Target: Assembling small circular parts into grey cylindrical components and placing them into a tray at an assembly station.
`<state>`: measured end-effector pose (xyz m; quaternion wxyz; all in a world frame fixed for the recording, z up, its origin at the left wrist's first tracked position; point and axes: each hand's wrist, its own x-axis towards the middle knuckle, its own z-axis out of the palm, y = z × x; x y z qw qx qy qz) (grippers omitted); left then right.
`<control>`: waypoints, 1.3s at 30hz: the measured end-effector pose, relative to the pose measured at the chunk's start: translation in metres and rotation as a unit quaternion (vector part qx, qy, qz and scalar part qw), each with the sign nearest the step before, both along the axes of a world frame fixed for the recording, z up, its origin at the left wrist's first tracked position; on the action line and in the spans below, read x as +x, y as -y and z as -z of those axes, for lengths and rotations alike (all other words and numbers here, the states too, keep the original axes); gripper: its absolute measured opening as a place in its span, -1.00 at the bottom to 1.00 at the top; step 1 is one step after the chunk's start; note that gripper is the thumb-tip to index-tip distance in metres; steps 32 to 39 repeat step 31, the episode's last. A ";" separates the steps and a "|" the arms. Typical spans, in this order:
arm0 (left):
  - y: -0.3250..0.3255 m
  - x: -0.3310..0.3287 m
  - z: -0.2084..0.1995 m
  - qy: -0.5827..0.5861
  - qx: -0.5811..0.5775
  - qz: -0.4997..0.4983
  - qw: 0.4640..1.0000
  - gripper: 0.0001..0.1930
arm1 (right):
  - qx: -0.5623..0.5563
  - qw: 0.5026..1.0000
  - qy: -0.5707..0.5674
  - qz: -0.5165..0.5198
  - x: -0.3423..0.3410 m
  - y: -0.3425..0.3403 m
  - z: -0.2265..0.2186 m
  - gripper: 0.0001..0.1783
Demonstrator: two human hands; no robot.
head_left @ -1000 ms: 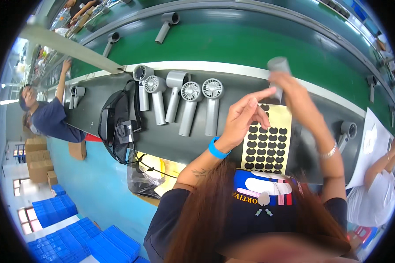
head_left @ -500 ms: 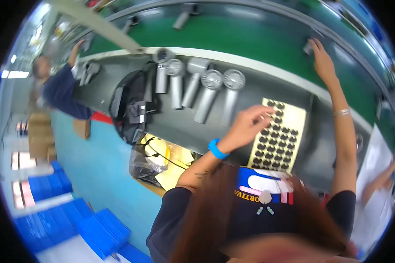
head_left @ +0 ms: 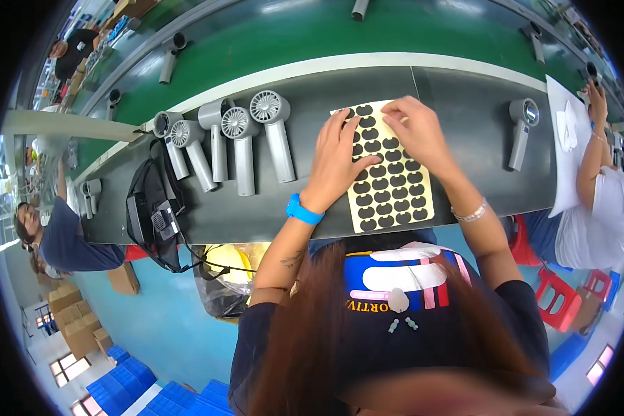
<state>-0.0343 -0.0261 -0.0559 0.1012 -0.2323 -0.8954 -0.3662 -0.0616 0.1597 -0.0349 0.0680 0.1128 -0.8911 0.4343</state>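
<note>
A pale yellow sheet (head_left: 396,213) with rows of dark, notched round stickers lies on the dark grey workbench in front of me. Across its left edge rests my left hand (head_left: 334,163), fingers stretched and thumb spread over the stickers. My right hand (head_left: 421,139) is at the sheet's upper right, thumb and fingers bent together at the top stickers; whatever lies between the tips is too small to make out. Left of the sheet, several grey handheld fans lie in a row, the closest being a fan (head_left: 279,142) with a round grille.
A single handheld fan (head_left: 522,132) lies on the bench to the right. A black bag (head_left: 148,211) sits at the left. Beyond the white bench rim (head_left: 305,69) runs a green conveyor (head_left: 277,52) carrying fans. Co-workers sit at both sides.
My right hand has come back from the conveyor to the sheet. My left hand now lies flat on the sheet's left side. The view has turned.
</note>
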 end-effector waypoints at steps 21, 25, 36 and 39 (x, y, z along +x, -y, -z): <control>-0.003 0.001 0.014 -0.047 -0.003 -0.009 0.999 -0.30 | 0.031 0.996 0.034 0.078 -0.012 0.033 0.020 -0.82; -0.006 -0.001 0.010 -0.057 -0.020 0.003 0.998 -0.29 | 0.030 0.992 -0.035 0.120 -0.020 0.035 0.034 -0.81; -0.001 0.000 0.014 -0.019 -0.034 -0.009 0.999 -0.22 | -0.085 0.995 -0.037 0.043 0.006 0.015 -0.005 -0.92; -0.001 0.000 0.014 -0.019 -0.034 -0.009 0.999 -0.22 | -0.085 0.995 -0.037 0.043 0.006 0.015 -0.005 -0.92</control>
